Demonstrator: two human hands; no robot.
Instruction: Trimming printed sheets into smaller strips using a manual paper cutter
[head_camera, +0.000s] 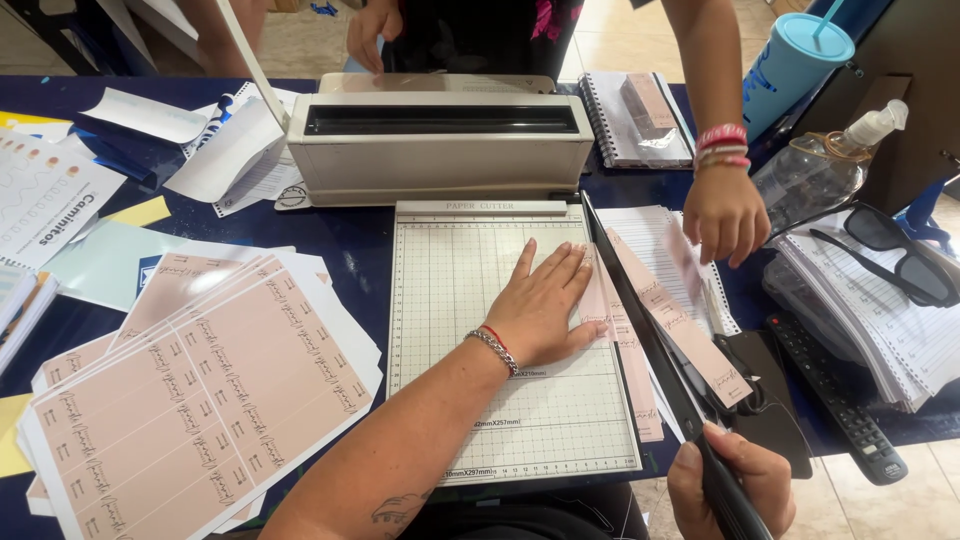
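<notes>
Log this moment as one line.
left hand: flat, pressing pink sheet on paper cutter | right hand: gripping cutter blade handle | other person's hand: above cut strips

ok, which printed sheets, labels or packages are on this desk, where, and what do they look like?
Pink label sheets: stacked at left, rectangular, rows of dark-printed labels.
Pink strip: on the paper cutter, under the left hand fingers.
Cut pink strips: right of the blade, long and narrow.
White worksheet: far left, wavy lines, coloured dots.
Wrapped pink block: on spiral notebook, clear wrap.
Right hand: grips the black cutter handle.
</notes>
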